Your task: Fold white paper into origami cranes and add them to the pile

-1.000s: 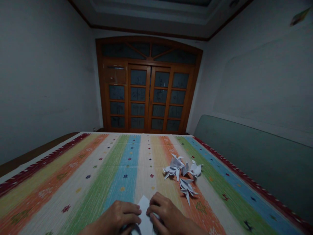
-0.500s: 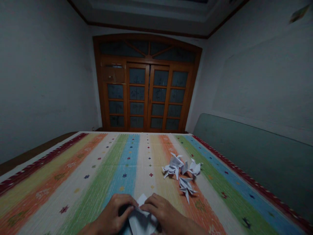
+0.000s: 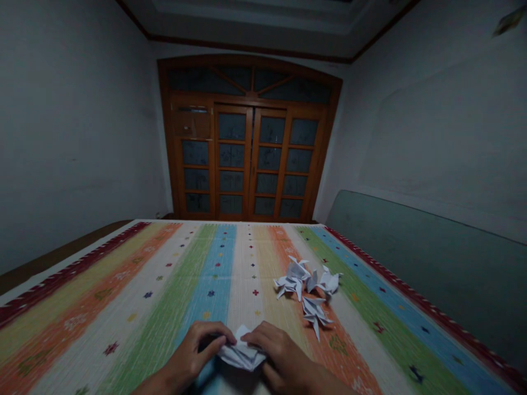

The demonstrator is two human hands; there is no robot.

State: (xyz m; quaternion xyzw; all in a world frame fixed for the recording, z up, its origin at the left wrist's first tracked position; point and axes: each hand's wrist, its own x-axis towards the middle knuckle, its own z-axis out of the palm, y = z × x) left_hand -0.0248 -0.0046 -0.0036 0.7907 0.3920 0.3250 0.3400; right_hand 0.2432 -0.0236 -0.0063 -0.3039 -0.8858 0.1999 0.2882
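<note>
A folded sheet of white paper forms a crumpled, wide bundle near the front of the striped cloth. My left hand pinches its left end between thumb and fingers. My right hand holds its right end, with the fingers lying over the top. Part of the paper is hidden under my fingers. Farther forward and to the right stand several white origami cranes, and the nearest one lies a short way from my right hand, not touching it.
The cloth has coloured lengthwise stripes and small embroidered motifs, with a red patterned border on each side. A grey-green bench back runs along the right side. Beyond the cloth's far edge is a wooden double door with glass panes.
The paper has gone from a tall pointed fold to a flatter, wider bundle between my hands. My hands have drawn closer together. The cranes have not moved.
</note>
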